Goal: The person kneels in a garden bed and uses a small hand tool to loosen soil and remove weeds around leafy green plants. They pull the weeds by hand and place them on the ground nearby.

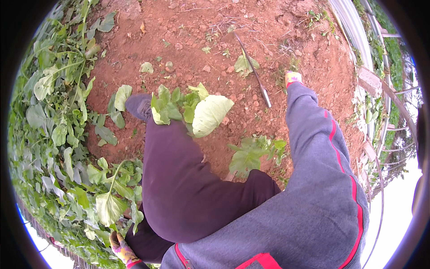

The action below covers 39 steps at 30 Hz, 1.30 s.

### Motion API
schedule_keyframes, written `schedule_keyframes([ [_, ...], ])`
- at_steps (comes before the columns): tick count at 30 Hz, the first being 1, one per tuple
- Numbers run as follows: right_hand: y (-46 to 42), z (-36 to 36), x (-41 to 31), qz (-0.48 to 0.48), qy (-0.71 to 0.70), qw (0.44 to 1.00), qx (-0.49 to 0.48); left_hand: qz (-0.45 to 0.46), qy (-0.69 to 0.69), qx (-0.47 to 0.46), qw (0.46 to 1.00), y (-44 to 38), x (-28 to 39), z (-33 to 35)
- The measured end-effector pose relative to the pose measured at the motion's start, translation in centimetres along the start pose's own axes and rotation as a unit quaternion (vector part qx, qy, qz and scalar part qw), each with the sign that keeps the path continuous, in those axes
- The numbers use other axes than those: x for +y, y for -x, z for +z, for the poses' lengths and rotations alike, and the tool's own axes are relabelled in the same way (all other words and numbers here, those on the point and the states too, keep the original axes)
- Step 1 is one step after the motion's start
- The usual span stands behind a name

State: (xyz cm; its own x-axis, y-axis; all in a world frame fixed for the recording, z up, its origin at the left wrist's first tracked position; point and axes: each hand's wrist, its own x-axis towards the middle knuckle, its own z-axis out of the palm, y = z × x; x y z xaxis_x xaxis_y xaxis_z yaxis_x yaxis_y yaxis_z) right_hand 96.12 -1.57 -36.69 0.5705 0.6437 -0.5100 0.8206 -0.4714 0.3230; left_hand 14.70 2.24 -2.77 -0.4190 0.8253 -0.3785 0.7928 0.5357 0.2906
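My right hand (293, 78), in a floral glove with a red cuff, reaches down to the red soil beside a small weed (294, 63). Its fingers are mostly hidden, so I cannot tell whether they grip anything. To its left lies a hoe-like hand tool (252, 69) with a dark shaft and a metal socket end. My left hand (121, 248), gloved alike, is low at the left beside leafy green plants (72, 201). Its fingers look bent near the leaves, but a hold is not clear. A drooping pale leaf (110, 207) hangs just above it.
Broad-leaved plants (43, 117) fill the left side. Green leaves (211, 116) cover part of my bent knee (171, 151), and another leafy plant (248, 156) grows between my legs. Along the right edge run rolled plastic sheeting (356, 30), a brick (369, 81) and curved poles (399, 104).
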Motion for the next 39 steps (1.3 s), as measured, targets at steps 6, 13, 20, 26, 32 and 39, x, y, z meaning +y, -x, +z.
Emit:
schedule_keyframes([
  [6,3.3,-1.9,-5.5,0.052,-0.391,0.916,0.072,-0.012,-0.02,-0.006,1.0,-0.4,-0.4,-0.3],
  [13,7.3,-8.5,-13.7,-0.192,-0.29,0.936,0.055,-0.004,-0.048,0.005,0.999,0.6,0.3,-0.1],
  [20,1.5,-7.4,-15.0,-0.089,-0.094,0.991,-0.036,0.032,-0.034,0.076,0.996,0.6,-0.2,-0.2],
  [26,-1.0,-4.8,-16.3,-0.084,-0.032,0.995,-0.047,0.027,-0.078,0.102,0.991,1.7,1.3,-1.6],
  [32,0.2,-5.4,-11.6,-0.016,-0.157,0.987,-0.014,0.036,-0.042,0.11,0.992,2.6,0.9,-0.2],
  [39,-2.0,-1.5,-9.5,-0.192,-0.289,0.919,0.186,0.105,-0.015,0.142,0.984,2.2,2.2,0.2],
])
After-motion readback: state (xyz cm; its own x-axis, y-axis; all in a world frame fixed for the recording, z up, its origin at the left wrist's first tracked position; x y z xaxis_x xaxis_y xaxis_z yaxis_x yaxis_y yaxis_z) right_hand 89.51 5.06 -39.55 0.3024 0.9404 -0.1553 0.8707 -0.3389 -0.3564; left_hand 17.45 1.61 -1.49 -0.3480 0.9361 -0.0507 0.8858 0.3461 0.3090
